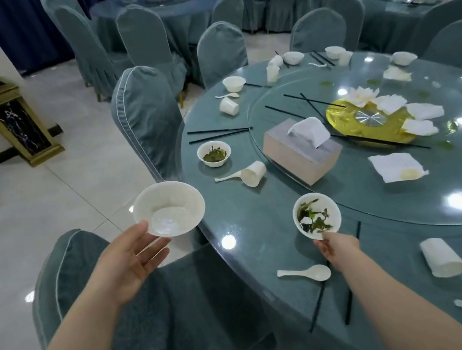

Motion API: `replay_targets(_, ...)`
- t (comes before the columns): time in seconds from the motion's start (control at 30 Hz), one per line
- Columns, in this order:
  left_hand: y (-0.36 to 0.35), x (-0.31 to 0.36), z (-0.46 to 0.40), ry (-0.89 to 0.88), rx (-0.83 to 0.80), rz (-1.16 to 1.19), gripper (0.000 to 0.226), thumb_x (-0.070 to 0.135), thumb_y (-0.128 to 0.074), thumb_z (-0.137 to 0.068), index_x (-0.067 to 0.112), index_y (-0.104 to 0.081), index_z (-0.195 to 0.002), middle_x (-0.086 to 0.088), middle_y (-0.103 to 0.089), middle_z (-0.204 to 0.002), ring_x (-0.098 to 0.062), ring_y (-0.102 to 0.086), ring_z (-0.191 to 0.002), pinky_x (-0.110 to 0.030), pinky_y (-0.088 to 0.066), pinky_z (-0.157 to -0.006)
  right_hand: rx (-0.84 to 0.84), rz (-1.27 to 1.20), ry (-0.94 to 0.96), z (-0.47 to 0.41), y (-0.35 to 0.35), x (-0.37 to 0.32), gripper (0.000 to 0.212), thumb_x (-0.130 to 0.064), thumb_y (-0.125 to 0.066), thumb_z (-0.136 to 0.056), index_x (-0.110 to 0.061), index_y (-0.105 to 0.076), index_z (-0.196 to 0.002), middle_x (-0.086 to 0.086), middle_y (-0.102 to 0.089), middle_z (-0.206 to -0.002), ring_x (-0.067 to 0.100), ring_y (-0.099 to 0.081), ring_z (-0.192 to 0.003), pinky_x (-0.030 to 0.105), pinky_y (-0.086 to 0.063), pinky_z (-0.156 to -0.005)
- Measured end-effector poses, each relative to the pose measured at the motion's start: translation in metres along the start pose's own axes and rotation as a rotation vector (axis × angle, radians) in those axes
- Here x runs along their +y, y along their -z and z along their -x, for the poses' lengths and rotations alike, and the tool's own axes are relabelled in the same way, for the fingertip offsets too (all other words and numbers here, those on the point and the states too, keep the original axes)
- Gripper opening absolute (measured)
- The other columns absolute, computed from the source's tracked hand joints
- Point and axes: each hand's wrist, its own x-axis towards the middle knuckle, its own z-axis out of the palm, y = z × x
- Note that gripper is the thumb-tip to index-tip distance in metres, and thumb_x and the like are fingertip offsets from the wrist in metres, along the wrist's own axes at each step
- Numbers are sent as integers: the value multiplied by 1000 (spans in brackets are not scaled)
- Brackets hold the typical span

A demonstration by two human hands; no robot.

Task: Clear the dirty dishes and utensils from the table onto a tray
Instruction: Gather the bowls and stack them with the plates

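Observation:
My left hand (130,263) holds an empty white bowl (168,208) by its near rim, beside the table's left edge above a chair. My right hand (336,247) pinches the near rim of a white bowl with green leaf scraps (317,216), tilted toward me above the round glass-topped table (256,231). Another bowl with greens (214,153) stands farther left. A white spoon (304,274), black chopsticks (318,308) and a tipped paper cup (443,258) lie near me. No tray is in view.
A tissue box (301,151) sits on the glass turntable (378,206) with crumpled napkins (396,166) and a yellow plate (365,121). More bowls, cups, spoons and chopsticks ring the far edge. Covered chairs (149,118) crowd the left side; a gold bin (13,120) stands by the wall.

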Motion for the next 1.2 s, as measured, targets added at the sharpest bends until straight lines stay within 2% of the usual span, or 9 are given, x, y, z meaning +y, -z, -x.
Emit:
replay_targets(0.13,15,10,-7,-2,-48,4,34,25,-61,-88,9,-57,-118,-13,-72,-99,-26,-71,-92,-33,-58,-69,-70,27,64,35,-16,10,10,2,-62,-86,6,-60,-95,16,-68,-66,17,-64,-50,16,-46,-37)
replay_targets(0.23,30,24,-5,-20,-119,-13,45,27,-67,-78,9,-58,-119,-13,-72,-102,-26,-71,-94,-33,-58,-70,-150,28,142,76,-35,16,5,-2,-62,-88,2,-59,-89,10,-67,-53,10,-60,-39,16,-45,-38)
replay_targets(0.3,44,34,0,-35,-167,-35,50,29,-69,-72,10,-59,-117,-13,-72,-105,-25,-71,-94,-32,-59,-69,-202,8,185,112,-50,21,8,-5,-64,-88,1,-60,-91,12,-69,-59,11,-60,-42,16,-46,-40)
replay_targets(0.4,73,50,10,-54,-228,-58,40,28,-67,-75,11,-61,-111,-11,-73,-104,-24,-72,-90,-30,-59,-64,-280,-4,246,172,-74,31,13,-10,-66,-89,-2,-59,-95,12,-68,-70,11,-59,-49,17,-48,-43)
replay_targets(0.6,139,79,22,-103,-274,-114,24,25,-61,-91,24,-60,-115,-2,-74,-98,-22,-72,-89,-33,-58,-69,-447,43,358,283,-138,62,12,-12,-64,-90,-3,-61,-96,5,-69,-63,7,-58,-47,17,-47,-45)
replay_targets(0.73,176,98,27,-119,-261,-126,25,28,-65,-88,27,-62,-113,-2,-74,-98,-22,-73,-87,-33,-58,-67,-554,128,388,332,-187,89,12,-15,-64,-90,-4,-64,-95,5,-68,-64,9,-58,-50,17,-45,-46)
replay_targets(0.93,213,129,15,-136,-276,-125,22,30,-63,-89,27,-64,-111,-3,-73,-104,-24,-71,-95,-34,-58,-69,-606,272,395,364,-257,106,14,-15,-66,-89,-4,-64,-97,3,-68,-62,9,-57,-49,17,-46,-46)
replay_targets(1.1,238,158,-20,-144,-266,-128,21,30,-60,-90,29,-66,-111,-2,-74,-101,-20,-72,-88,-32,-58,-67,-598,336,433,359,-320,112,10,-15,-67,-88,-6,-65,-92,3,-67,-61,8,-55,-46,16,-44,-44)
replay_targets(1.2,251,180,-52,-129,-240,-133,25,30,-62,-88,28,-66,-113,-5,-73,-102,-26,-71,-93,-36,-58,-71,-597,336,435,347,-368,115,10,-15,-66,-88,-10,-63,-97,5,-70,-80,9,-63,-54,20,-50,-53)
